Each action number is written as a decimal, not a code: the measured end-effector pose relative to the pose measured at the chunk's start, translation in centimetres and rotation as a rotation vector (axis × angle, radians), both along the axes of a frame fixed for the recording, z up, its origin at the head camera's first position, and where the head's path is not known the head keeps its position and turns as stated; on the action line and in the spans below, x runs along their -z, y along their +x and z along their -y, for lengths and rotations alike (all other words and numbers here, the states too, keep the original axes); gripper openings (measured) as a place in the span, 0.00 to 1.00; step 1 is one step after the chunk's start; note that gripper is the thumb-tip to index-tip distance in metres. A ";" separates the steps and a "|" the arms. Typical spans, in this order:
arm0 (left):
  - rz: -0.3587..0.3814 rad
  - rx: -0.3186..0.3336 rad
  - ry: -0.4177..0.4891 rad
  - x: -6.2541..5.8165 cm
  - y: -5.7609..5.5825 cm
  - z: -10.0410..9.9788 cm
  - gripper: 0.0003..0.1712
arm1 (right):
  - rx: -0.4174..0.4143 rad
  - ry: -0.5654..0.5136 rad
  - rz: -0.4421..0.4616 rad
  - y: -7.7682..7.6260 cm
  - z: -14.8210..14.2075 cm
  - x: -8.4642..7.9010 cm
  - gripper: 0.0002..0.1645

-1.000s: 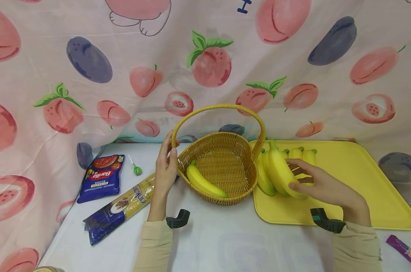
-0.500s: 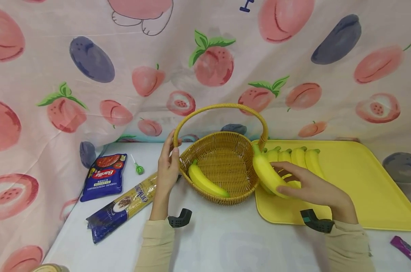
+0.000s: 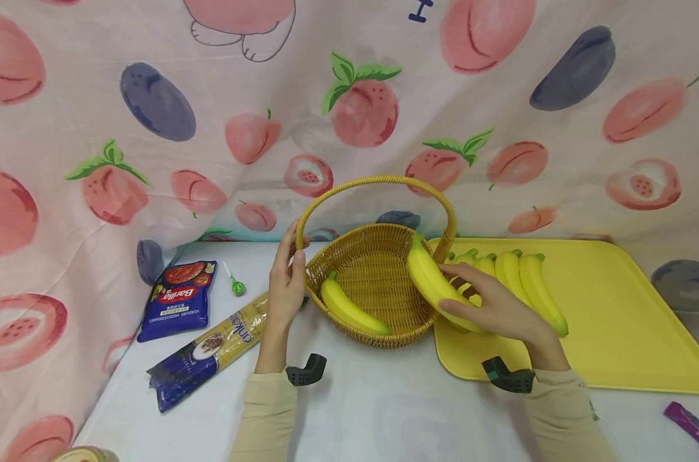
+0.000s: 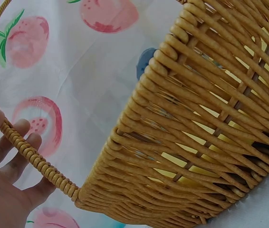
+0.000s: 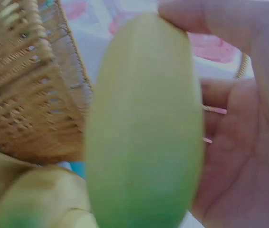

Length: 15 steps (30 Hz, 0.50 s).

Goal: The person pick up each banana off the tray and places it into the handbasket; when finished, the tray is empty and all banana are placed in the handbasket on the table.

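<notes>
Head view shows held banana's stem [image 3: 416, 241], seemingly hidden in right wrist blur.

Soft, even, moderately bright light fills the head view, and the pink-and-white fruit-print cloth [image 3: 418, 122] turns greyer toward three o'clock. Faint, soft-edged shadows lie beside the forearms on the smooth white tabletop [image 3: 372, 410]. The left wrist view is dimmer, yet the weave of the tan wicker basket [image 4: 196, 128] stays fairly crisp. The right wrist view is hazy: the curved yellow-green banana [image 5: 144, 123] is blurred and pale, the bare right hand [image 5: 251, 137] soft, the basket at ten o'clock smeared.
</notes>
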<state>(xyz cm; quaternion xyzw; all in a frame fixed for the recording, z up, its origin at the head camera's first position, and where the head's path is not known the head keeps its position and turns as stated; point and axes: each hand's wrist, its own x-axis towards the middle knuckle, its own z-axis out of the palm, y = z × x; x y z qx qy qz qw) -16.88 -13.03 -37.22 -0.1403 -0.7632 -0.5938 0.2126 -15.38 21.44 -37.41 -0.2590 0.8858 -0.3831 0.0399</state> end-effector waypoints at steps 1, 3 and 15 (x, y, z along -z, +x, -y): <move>-0.003 -0.002 0.000 0.0 0.0 0.0 0.28 | 0.006 0.000 0.001 -0.1 0.3 0.1 0.34; -0.006 -0.005 -0.002 0.0 0.0 0.1 0.28 | 0.019 0.005 0.002 -0.3 0.9 0.2 0.33; 0.012 0.004 -0.007 -0.1 0.1 0.0 0.28 | 0.070 0.012 0.129 -1.4 4.3 -0.2 0.38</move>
